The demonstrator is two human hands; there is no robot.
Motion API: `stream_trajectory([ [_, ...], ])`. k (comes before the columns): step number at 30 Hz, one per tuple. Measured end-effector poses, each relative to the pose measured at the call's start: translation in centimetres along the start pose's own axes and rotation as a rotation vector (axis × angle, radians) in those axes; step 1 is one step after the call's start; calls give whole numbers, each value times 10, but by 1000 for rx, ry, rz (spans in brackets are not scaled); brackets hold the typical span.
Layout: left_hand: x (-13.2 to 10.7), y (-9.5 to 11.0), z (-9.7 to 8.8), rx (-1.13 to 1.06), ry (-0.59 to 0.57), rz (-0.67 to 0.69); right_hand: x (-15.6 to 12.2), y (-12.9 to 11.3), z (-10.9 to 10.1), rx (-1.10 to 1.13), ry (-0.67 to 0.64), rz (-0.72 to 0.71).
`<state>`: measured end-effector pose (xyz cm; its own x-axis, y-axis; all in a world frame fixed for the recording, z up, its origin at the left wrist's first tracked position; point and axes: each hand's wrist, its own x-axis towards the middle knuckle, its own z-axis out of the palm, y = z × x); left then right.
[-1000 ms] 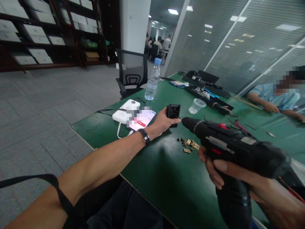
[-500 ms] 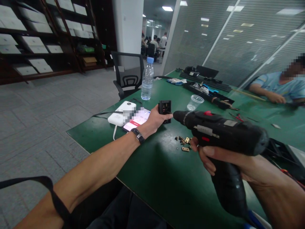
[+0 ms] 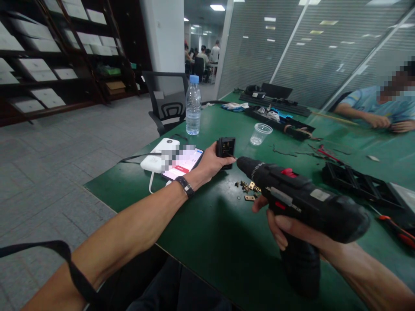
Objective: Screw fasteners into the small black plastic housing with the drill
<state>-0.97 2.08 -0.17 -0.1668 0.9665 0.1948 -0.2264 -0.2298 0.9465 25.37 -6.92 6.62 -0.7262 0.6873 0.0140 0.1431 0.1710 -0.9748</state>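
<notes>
My left hand (image 3: 212,163) grips a small black square part (image 3: 225,148), holding it upright on the green table (image 3: 201,224). My right hand (image 3: 285,224) is wrapped round the handle of a black cordless drill (image 3: 301,203). The drill's bit tip touches the face of the black part. Several small brass pieces (image 3: 248,190) lie on the table just below the drill's nose. A dark watch sits on my left wrist.
A phone (image 3: 183,162) and a white power bank (image 3: 158,157) lie left of my hand. Farther back stand a water bottle (image 3: 193,106) and a clear plastic cup (image 3: 260,134). Black trays (image 3: 359,183), a red-handled tool (image 3: 397,229) and a seated person (image 3: 379,110) are at right. An office chair (image 3: 165,103) stands behind.
The view has shifted, so everything sits a little lower and further left. The drill has tilted downward with its bit still against the black part. Both hands keep their grip.
</notes>
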Motion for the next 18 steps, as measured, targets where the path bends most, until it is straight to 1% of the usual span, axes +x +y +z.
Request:
stream_trajectory([
  [3,0,0,-1,38,-17,18,-2,0,0,-19,74,46],
  [5,0,0,-1,68,-21,28,-3,0,-1,-26,91,29],
  [11,2,-2,-1,98,-13,47,-1,-1,3,-39,84,-1],
  [14,4,-3,-2,91,-23,38,-2,-5,6,-75,72,27],
  [18,5,-5,-3,75,-67,48,-5,-8,10,-126,70,81],
])
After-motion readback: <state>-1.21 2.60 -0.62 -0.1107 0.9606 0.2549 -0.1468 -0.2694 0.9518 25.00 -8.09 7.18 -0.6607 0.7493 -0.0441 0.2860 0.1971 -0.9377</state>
